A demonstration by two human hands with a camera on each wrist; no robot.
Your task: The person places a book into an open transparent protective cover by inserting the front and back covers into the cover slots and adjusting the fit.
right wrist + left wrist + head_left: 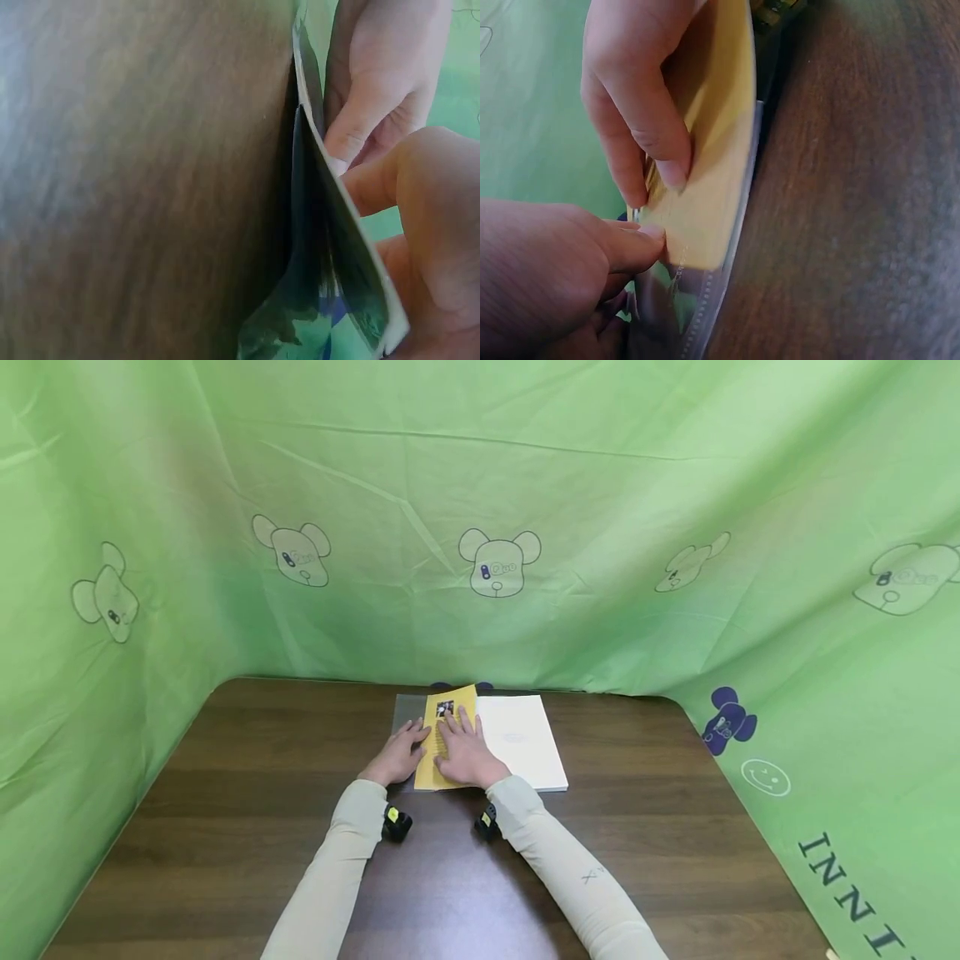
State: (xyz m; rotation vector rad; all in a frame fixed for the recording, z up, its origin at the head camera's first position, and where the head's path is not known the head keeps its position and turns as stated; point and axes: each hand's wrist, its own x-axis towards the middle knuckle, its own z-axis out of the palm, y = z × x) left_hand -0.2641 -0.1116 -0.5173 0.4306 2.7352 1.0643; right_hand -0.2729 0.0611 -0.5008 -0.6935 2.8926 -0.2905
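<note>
A book lies near the table's far edge, its white page (517, 739) on the right and a yellow cover flap (429, 768) with a small photo turned to the left. Under the flap and past its left edge extends a clear plastic book cover (407, 706), with a dotted seam in the left wrist view. My left hand (395, 753) pinches the plastic beside the flap's edge, thumb tip (651, 234) on the yellow. My right hand (468, 756) lies spread over the flap, fingertips (673, 174) pressing on it near the left thumb.
The brown wooden table (262, 793) spreads around the book. A green curtain (390, 568) printed with bear heads hangs behind and at both sides. Black wrist cameras, such as the left camera (397, 823), hang below the sleeves, close over the table.
</note>
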